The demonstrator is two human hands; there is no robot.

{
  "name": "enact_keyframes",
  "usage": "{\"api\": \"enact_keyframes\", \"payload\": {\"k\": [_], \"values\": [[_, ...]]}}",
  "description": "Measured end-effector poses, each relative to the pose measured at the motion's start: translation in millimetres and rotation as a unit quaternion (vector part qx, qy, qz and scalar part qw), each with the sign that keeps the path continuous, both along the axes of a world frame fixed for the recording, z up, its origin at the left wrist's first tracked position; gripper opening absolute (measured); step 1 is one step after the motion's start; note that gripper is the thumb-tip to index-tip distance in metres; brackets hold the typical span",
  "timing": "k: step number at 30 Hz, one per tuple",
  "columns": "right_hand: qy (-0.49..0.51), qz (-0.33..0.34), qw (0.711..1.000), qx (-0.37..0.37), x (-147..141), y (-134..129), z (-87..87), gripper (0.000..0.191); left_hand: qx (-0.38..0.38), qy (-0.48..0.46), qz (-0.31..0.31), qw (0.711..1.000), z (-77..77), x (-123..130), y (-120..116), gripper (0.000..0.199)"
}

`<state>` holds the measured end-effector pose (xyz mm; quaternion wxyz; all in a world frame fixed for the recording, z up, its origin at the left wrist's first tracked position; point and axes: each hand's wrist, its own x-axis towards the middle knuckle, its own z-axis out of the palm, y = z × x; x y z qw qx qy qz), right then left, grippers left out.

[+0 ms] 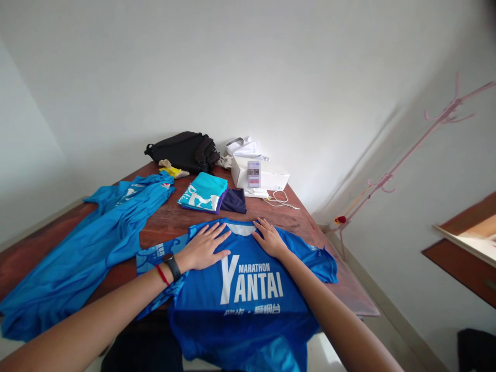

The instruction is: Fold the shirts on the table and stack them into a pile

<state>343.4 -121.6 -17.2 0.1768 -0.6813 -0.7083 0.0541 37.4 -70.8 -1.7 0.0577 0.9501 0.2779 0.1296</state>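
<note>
- One blue shirt (250,289) with white "Marathon Yantai" lettering lies spread face up on the table (170,225), its collar away from the person and its lower end hanging over the near edge.
- The left hand (204,248) presses flat on the shirt beside the collar, fingers slightly spread; a dark wristband (173,267) and a red cord (162,275) circle the wrist.
- The right hand (269,238) also lies flat on it, across the collar, fingers apart and gripping nothing.
- Left of the shirt, a lighter blue garment (96,243) lies in loose folds.
- Beyond the collar sit a folded turquoise garment (203,191) on a purple one (217,207), and a dark navy cloth (234,200) beside them.
- Farther back are a black bag (182,147), a white box (273,174) and a white cable (284,202).
- A pink rack (411,137) stands right of the table.
</note>
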Motion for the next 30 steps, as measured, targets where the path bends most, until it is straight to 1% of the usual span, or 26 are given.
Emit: {"api": "enact_keyframes", "payload": {"k": [4,7,10,12,14,15,17,19,20,21,23,27,30], "values": [[0.017,0.003,1.000,0.012,1,0,-1.7,0.059,-0.013,-0.024,-0.005,1.000,-3.1,-1,1,0.069],[0.039,0.002,0.999,0.029,1,0,-4.2,0.060,-0.038,-0.053,0.002,0.998,-1.5,-2,1,0.068],[0.090,0.001,0.993,0.075,4,-1,-5.0,0.063,-0.084,-0.119,0.012,0.989,5.4,-4,3,0.059],[0.149,0.007,0.981,0.120,8,-1,-3.4,0.059,-0.107,-0.179,0.017,0.978,11.3,-8,8,0.052],[0.230,-0.010,0.959,0.165,17,0,-0.5,0.052,-0.103,-0.236,0.030,0.966,16.5,-12,14,0.046],[0.277,-0.034,0.942,0.185,23,0,0.9,0.051,-0.093,-0.261,0.039,0.960,18.7,-14,18,0.044],[0.370,-0.096,0.898,0.217,35,-1,3.2,0.052,-0.076,-0.303,0.058,0.948,22.3,-18,24,0.041],[0.441,-0.142,0.855,0.234,46,-1,4.1,0.053,-0.080,-0.330,0.066,0.938,25.2,-21,26,0.038],[0.465,-0.152,0.839,0.238,49,-2,4.1,0.052,-0.087,-0.334,0.065,0.936,26.4,-22,27,0.037],[0.481,-0.155,0.830,0.238,52,-2,3.9,0.052,-0.095,-0.333,0.062,0.936,27.5,-23,26,0.035],[0.490,-0.149,0.827,0.230,52,-2,3.6,0.052,-0.106,-0.319,0.051,0.940,28.7,-23,24,0.033],[0.468,-0.119,0.853,0.196,44,0,3.9,0.054,-0.107,-0.285,0.035,0.952,27.3,-20,21,0.029],[0.458,-0.115,0.864,0.177,41,1,4.0,0.056,-0.092,-0.267,0.040,0.958,23.6,-19,22,0.027]]}}
